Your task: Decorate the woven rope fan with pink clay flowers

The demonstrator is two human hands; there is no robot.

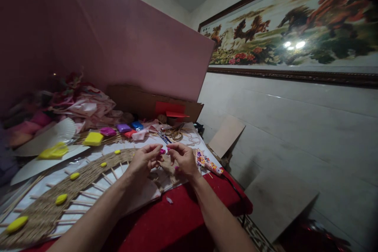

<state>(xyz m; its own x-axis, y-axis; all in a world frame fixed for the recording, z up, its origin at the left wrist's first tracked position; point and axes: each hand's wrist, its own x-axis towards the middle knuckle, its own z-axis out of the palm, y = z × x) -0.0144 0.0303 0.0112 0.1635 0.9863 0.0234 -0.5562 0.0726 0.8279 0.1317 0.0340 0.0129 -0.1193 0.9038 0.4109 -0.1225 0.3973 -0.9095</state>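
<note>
Over the bench (174, 224), the left hand (144, 161) and right hand (183, 160) are nearly meeting, their fingers clamping small magenta pieces (162, 151); a woven band (88, 170) bearing yellow ovals (61, 199) is lying leftward.

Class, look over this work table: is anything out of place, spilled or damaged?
One small oddity: a pale scrap lies loose on the red cloth, between the forearms. It looks stray, apart from the pink bits in the left hand and right hand. Nothing looks plainly spilled or damaged.
</note>
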